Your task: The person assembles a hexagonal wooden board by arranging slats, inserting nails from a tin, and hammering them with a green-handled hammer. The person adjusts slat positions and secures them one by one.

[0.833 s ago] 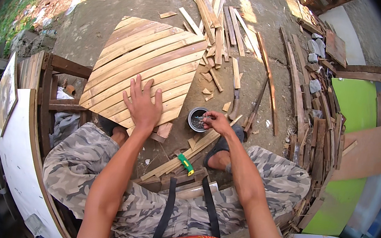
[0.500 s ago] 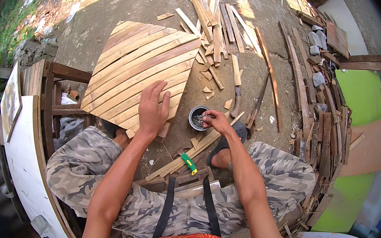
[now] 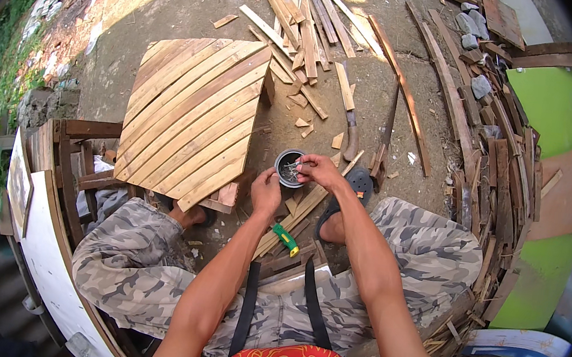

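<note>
A small round tub (image 3: 290, 183) with a pale rim and dark inside holds a heap of thin grey nails (image 3: 291, 172). My left hand (image 3: 266, 192) grips the tub's near-left side with curled fingers. From the right, my right hand (image 3: 321, 171) reaches over the rim, its fingertips pinched together at the nails. To the left stands a wooden piece topped with diagonal slats (image 3: 194, 115), untouched by either hand. A green and yellow tool handle (image 3: 285, 240) lies close in front of me, across some wooden strips (image 3: 307, 209).
Loose wood strips (image 3: 309, 33) are heaped on the concrete ahead. A wooden-handled blade (image 3: 351, 136) and a long dark tool (image 3: 385, 133) lie right of the tub. Stacked scrap wood (image 3: 499, 167) lines the right side. A white board (image 3: 60, 244) stands at the left.
My left hand has left the slatted top and moved right and down to the tub. My right hand stays at the nails. The view has shifted slightly.
</note>
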Demonstrator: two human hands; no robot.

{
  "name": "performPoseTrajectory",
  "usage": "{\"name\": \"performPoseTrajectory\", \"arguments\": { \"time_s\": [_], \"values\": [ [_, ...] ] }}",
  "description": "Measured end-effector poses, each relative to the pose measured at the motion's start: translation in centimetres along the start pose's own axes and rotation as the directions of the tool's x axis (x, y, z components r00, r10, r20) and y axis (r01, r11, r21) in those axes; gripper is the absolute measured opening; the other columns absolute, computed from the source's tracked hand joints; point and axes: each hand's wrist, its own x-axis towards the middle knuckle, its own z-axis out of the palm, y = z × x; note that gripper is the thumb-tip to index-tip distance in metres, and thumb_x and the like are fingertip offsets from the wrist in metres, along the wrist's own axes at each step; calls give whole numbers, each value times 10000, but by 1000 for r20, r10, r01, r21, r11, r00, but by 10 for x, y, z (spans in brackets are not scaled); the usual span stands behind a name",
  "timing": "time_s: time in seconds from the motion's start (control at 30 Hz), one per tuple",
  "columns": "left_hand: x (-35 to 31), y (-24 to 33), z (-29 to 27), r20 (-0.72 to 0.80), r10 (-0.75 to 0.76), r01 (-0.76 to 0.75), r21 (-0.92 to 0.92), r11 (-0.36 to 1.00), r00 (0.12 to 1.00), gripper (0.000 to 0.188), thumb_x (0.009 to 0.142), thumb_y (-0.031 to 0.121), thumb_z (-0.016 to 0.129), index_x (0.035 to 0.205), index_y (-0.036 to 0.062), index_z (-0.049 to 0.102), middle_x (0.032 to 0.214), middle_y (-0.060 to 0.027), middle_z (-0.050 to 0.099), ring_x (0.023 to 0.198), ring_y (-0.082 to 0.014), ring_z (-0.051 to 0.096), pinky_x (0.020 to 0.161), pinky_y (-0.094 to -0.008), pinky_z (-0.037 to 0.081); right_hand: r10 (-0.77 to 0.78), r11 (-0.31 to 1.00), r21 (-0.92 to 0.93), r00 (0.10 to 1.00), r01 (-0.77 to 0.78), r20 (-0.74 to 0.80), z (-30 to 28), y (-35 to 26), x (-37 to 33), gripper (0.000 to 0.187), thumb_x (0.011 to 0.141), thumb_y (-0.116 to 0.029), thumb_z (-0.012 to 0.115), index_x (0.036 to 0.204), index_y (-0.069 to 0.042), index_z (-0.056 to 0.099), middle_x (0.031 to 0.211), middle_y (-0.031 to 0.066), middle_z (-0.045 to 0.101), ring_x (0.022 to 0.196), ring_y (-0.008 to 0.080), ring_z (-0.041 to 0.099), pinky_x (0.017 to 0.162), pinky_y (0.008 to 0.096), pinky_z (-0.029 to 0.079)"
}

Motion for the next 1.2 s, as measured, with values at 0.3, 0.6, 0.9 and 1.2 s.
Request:
{"name": "performPoseTrajectory", "arguments": {
  "time_s": [0.3,0.6,0.9,1.2],
  "values": [
    [26,15,12,93,43,-49,67,997,995,273,977,197,683,1142,-12,743,921,-28,721,829,-95,624,764,-269,501,-2,1000,-2,1000,2,13,-1,-1,0,233,968,-34,686,1185,24,626,974,97,718,780,165,726,715,281,639],
    [35,30,6,201,3,-48,218,975,980,218,936,191,736,1025,-6,768,929,-62,755,832,-115,664,759,-287,523,-1,999,-36,1000,1,4,-2,-1,0,234,971,-33,680,1189,31,625,958,96,714,778,163,726,713,282,640],
    [35,28,1,69,-62,67,-67,995,996,218,969,180,665,1084,-3,690,901,-79,710,755,-136,643,665,-290,525,3,1000,-28,999,-4,-41,1,-3,-4,233,976,-39,673,1188,41,621,928,108,711,775,170,726,705,287,642],
    [19,27,-6,143,-169,195,-191,962,975,187,1012,106,582,1140,-26,617,1039,-95,722,842,-121,674,727,-251,583,6,1000,18,999,-6,-37,3,-4,-6,245,970,-44,679,1194,40,623,925,96,695,784,161,705,707,289,641]
  ]
}}
